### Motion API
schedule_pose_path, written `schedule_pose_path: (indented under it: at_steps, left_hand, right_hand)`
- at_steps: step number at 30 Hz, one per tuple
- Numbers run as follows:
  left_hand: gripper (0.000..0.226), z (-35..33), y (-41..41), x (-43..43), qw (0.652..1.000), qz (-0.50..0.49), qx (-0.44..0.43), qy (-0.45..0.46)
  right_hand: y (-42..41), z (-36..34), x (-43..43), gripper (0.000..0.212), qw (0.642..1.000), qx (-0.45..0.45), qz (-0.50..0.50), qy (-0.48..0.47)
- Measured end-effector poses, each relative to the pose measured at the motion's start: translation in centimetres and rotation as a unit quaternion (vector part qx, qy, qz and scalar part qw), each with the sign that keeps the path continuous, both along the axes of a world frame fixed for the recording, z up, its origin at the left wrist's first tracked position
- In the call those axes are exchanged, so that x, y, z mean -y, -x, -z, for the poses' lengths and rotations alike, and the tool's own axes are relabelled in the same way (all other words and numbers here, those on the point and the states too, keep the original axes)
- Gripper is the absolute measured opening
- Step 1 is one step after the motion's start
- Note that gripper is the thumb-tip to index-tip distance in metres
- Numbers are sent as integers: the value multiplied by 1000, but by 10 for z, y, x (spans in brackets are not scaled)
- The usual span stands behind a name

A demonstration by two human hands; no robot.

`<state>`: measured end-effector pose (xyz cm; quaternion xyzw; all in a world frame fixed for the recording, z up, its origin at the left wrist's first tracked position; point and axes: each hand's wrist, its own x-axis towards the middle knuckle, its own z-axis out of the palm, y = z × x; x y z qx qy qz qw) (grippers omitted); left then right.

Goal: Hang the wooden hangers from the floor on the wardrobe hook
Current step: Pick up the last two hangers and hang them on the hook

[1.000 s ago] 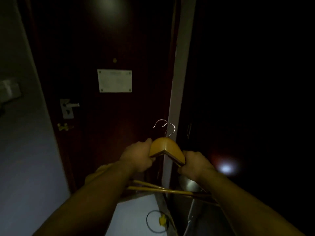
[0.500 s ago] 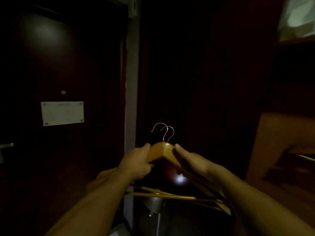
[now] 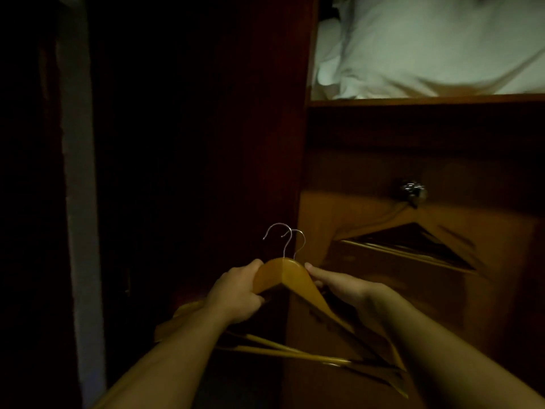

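The wardrobe (image 3: pixel 368 178) stood before me, white bedding (image 3: pixel 427 45) on its shelf, hangers already on its hook (image 3: pixel 413 191). I held stacked wooden hangers (image 3: pixel 290 280) low, left hand (image 3: pixel 236 293) fingers clamped on one shoulder, right hand (image 3: pixel 339 283) fingers pinching the other.

both hands (image 3: pixel 236 293) grip wooden hangers (image 3: pixel 290 280) | seemingly two hooks

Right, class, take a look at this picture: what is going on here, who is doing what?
A person stands at an open wardrobe in dim light, holding wooden hangers bunched together, two metal hooks sticking up. The left hand grips one shoulder of the bundle, the right hand the other. Inside the wardrobe, other hangers already hang from a shiny wardrobe hook. White bedding lies on the shelf above. The held hangers are not yet hung.
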<state>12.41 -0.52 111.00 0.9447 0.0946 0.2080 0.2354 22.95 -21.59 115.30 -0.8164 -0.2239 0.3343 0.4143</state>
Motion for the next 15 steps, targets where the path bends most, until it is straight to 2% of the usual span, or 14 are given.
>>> schedule_pose_path:
  at_steps: [7, 11, 15]
  left_hand:
    - [40, -15, -68, 69, 995, 98, 16, 32]
    - [44, -21, -112, 107, 991, 130, 23, 29]
    - [53, -25, -156, 145, 987, 154, 35, 33]
  right_hand:
    - [-48, 0, 89, 85, 995, -25, 86, -34]
    - [-76, -4, 131, 83, 992, -10, 117, -45]
    - [-119, -7, 167, 97, 989, -4, 142, -41]
